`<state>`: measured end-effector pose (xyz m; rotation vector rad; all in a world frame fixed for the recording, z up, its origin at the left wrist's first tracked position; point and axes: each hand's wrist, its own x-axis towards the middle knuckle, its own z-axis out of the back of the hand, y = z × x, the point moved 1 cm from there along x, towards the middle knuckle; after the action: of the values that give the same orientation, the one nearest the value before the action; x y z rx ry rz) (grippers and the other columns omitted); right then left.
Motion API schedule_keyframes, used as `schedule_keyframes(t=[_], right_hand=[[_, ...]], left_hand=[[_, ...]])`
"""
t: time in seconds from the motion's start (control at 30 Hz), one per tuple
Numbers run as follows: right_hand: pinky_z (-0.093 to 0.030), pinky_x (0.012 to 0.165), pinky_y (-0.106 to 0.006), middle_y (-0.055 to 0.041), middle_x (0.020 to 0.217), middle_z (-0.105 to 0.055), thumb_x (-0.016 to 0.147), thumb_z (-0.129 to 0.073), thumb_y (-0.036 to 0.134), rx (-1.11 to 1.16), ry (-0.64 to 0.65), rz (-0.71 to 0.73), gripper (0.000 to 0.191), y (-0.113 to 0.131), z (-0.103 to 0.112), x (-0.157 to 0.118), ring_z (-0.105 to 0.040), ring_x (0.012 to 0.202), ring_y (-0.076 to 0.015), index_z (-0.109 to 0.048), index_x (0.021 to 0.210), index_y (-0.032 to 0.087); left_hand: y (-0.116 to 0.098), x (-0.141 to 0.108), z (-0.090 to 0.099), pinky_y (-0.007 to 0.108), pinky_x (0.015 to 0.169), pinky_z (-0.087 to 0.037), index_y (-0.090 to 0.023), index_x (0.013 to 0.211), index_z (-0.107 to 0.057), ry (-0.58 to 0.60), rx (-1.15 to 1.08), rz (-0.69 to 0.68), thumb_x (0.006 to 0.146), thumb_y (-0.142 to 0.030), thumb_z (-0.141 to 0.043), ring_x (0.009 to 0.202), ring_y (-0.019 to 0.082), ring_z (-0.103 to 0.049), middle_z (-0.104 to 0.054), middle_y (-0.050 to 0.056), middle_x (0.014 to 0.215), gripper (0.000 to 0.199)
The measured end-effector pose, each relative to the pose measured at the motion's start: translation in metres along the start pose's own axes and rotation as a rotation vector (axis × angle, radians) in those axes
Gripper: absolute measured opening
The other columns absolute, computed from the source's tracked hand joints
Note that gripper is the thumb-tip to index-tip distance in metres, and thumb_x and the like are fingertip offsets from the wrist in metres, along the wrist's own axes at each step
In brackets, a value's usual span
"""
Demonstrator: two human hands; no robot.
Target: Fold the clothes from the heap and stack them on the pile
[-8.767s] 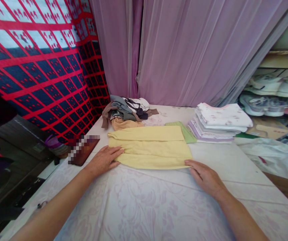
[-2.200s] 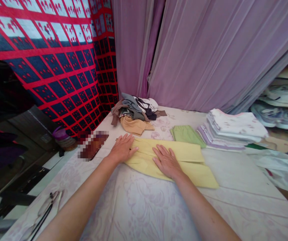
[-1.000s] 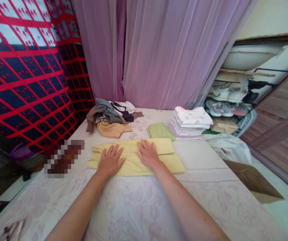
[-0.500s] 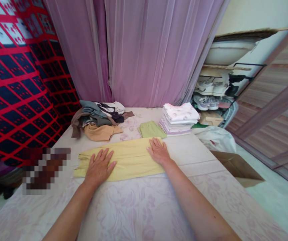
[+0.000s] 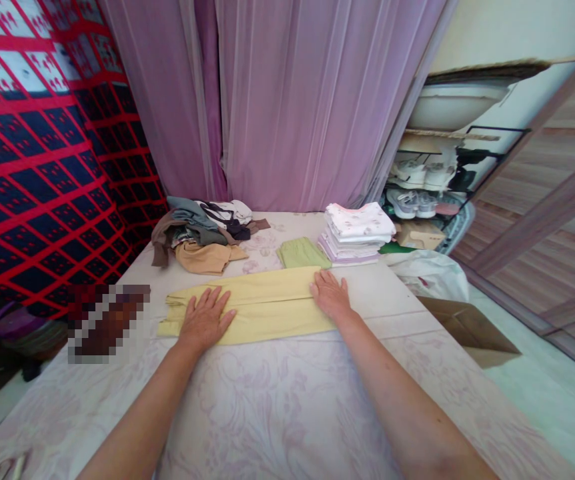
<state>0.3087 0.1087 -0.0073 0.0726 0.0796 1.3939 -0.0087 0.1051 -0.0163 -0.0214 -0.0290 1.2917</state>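
Garment of plain yellow cloth [image 5: 267,313], folded to a long strip, lies flat across the middle of the pale floral cover [image 5: 267,413], with a lengthwise line down its upper face and uneven layers at its left end.

Left hand [image 5: 206,320] rests palm down on the left portion, fingers straight and moderately spread, thumb apart, gripping nothing. Right hand [image 5: 332,295] lies over the right end, fingers extended and only slightly parted; whether the edge is pinched beneath cannot be determined.

Just beyond the right half sits a folded green garment [image 5: 301,253], beside a neat stack of folded white clothes [image 5: 358,223], the uppermost piece printed. Back left: jumbled clothes heap [image 5: 192,223], tan garment [image 5: 210,258] at its front. Lilac curtain [image 5: 312,100] hangs behind. Right side: white shoes [image 5: 422,175] above grey sneakers [image 5: 411,204], and, lower, a cardboard box [image 5: 467,327] standing uncovered.
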Motion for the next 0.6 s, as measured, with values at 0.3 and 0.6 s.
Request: schedule_keyframes(t=[0.3,0.6], right_hand=[[-0.001,0.114,-0.048,-0.0046,0.156,-0.018,0.094,-0.022,0.051,0.164,0.102,0.523,0.059,0.076,-0.018,-0.060,-0.011,0.143,-0.0176,-0.026,0.147,0.024],[-0.010,0.112,-0.049,-0.0060,0.153,-0.027,0.096,-0.023,0.041,0.069,0.012,0.220,0.052,-0.025,-0.018,-0.042,-0.022,0.140,-0.0203,-0.034,0.143,0.024]], left_hand=[[0.001,0.003,0.001,0.052,0.111,-0.016,-0.027,0.145,-0.032,0.065,0.011,0.020,0.094,-0.047,-0.023,0.141,0.026,-0.021,-0.025,0.003,0.154,0.055],[-0.007,0.002,0.010,0.054,0.111,-0.017,-0.025,0.144,-0.033,0.081,0.025,0.067,0.095,-0.034,-0.023,0.140,0.024,-0.023,-0.027,0.003,0.153,0.051]])
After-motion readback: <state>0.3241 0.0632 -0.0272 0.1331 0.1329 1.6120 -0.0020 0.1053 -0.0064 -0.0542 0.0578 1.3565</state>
